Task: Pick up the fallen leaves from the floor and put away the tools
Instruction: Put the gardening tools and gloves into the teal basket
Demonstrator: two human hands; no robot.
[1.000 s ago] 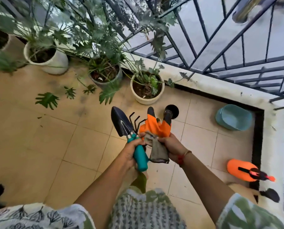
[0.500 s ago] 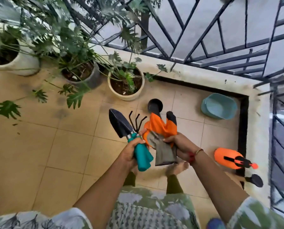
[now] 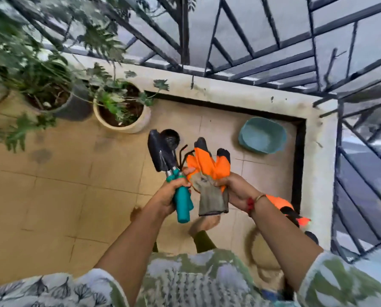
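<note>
The left hand's (image 3: 169,196) fingers are wrapping tightly round two teal handles, gripping the trowel (image 3: 157,151) and the hand rake (image 3: 185,154) together, blades pointing away from the person, as half a second ago. The right hand's (image 3: 236,187) fingers and thumb are pinching the orange gloves (image 3: 209,165) at the palm, with the grey cuffs hanging down. Both bundles are being held left of the blue basin (image 3: 262,136) and nearer the person. The basin is lying on the tiles in the corner under the railing (image 3: 262,63).

Since the earlier frame the view is swinging right, so the basin is showing closer to the middle. The black round object (image 3: 173,138), then above the gloves, is now peeking from behind the trowel blade. The orange spray bottle (image 3: 280,203), on the basin's near side, is now slipping partly behind the right wrist.

The rake's tines are blurring against the gloves. The cream pot (image 3: 141,124) left of the basin is smearing with motion. What the black object is I cannot tell.
</note>
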